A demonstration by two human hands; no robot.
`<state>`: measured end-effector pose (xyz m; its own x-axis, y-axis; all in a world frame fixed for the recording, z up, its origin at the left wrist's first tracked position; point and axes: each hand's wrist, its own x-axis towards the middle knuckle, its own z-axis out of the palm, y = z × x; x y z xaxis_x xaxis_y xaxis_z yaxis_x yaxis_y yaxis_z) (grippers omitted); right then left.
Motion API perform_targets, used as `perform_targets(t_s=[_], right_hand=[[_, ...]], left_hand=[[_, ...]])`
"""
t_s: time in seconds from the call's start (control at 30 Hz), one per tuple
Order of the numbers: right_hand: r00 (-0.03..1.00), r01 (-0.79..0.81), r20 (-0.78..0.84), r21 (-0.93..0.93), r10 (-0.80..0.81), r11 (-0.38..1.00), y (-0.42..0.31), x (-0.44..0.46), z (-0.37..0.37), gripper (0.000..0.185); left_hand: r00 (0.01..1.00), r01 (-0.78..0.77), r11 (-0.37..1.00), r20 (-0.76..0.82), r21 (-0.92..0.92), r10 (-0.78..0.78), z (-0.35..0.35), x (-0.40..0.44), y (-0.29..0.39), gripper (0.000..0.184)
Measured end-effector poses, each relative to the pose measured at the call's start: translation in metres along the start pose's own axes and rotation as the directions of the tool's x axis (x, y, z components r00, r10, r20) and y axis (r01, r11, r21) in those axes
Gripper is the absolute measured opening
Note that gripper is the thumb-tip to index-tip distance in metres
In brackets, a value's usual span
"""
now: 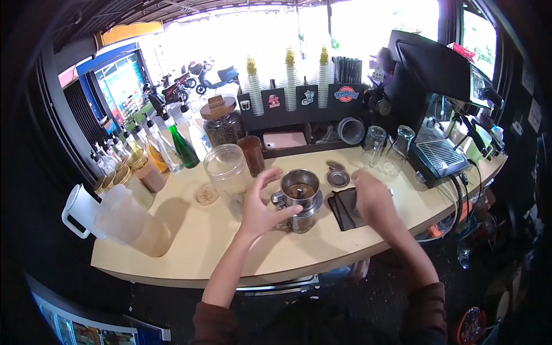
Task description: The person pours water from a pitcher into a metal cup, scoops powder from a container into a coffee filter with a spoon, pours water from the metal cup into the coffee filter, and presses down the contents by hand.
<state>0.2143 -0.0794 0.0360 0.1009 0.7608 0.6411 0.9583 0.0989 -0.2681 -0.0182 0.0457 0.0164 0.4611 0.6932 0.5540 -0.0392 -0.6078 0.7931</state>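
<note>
A metal coffee drip filter point(300, 185) with brown coffee grounds inside sits on a small glass point(303, 221). My left hand point(263, 207) is beside it, fingers spread around its left side, and the thumb reaches across its front near the lower rim. My right hand point(375, 201) is curled closed above a dark folded pouch or cloth point(347, 210); whatever its fingers may hold is hidden. Between the hands, farther back, lies a small round metal piece point(337, 178), with another small dark object point(333, 165) behind it.
Left of the filter stand a clear plastic jar point(225, 167), a brown-filled glass point(251, 155) and a pitcher point(135, 221). Behind is a black organizer point(270, 123) with stacked cups and a phone point(284, 140). Upturned glasses point(375, 144) and an espresso machine point(440, 149) are at right.
</note>
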Motion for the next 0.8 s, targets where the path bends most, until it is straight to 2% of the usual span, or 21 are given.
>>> perform_targets(t_s=[0.03,0.07,0.1,0.13,0.17,0.2,0.27,0.33,0.4,0.47,0.67,0.8], right_hand=[[0.999,0.026,-0.041,0.057,-0.024,0.998,-0.014,0.012,-0.019,0.015],[0.999,0.026,-0.045,0.051,-0.023,0.998,-0.017,0.019,-0.021,0.015],[0.988,0.156,-0.02,0.082,-0.155,0.984,-0.019,0.024,-0.023,0.015],[0.959,0.283,0.001,0.117,-0.285,0.952,-0.025,0.028,-0.025,0.015],[0.971,0.191,0.136,0.055,-0.196,0.98,-0.038,0.028,-0.028,0.017],[0.971,0.19,0.136,0.054,-0.196,0.98,-0.047,0.031,-0.029,0.017],[0.926,0.159,0.367,-0.155,-0.093,0.975,-0.061,0.038,-0.028,0.02],[0.927,0.202,0.353,-0.196,-0.123,0.96,-0.068,0.042,-0.021,0.022],[0.927,0.245,0.341,-0.234,-0.156,0.941,-0.071,0.043,-0.017,0.024],[0.894,0.371,0.333,-0.171,-0.301,0.913,-0.074,0.044,-0.015,0.025],[0.892,0.436,0.248,-0.251,-0.378,0.864,-0.073,0.052,-0.025,0.023],[0.848,0.513,0.264,-0.195,-0.459,0.836,-0.072,0.048,-0.023,0.024]], left_hand=[[1.0,-0.004,1.0,0.001,-0.003,0.004,0.001,0.003,0.007,0.088],[0.999,0.014,0.99,0.029,0.138,-0.018,0.003,0.007,0.014,0.086],[0.998,0.028,0.961,0.053,0.276,-0.044,0.006,0.01,0.02,0.084],[0.998,0.025,0.962,0.056,0.272,-0.041,0.008,0.012,0.025,0.084],[0.993,0.07,0.968,0.074,0.242,-0.09,0.011,0.014,0.029,0.081],[0.986,0.118,0.97,0.092,0.213,-0.14,0.013,0.015,0.032,0.078],[0.992,0.083,0.966,0.072,0.243,-0.103,0.015,0.014,0.033,0.078],[0.996,0.051,0.96,0.053,0.275,-0.068,0.018,0.012,0.036,0.077],[0.999,-0.038,0.941,0.019,0.337,0.034,0.019,0.011,0.039,0.077],[0.998,-0.056,0.939,0.018,0.34,0.053,0.017,0.011,0.039,0.078],[0.986,-0.133,0.92,-0.046,0.369,0.161,0.014,0.008,0.028,0.08],[0.967,-0.237,0.909,-0.005,0.343,0.254,0.011,0.011,0.02,0.082]])
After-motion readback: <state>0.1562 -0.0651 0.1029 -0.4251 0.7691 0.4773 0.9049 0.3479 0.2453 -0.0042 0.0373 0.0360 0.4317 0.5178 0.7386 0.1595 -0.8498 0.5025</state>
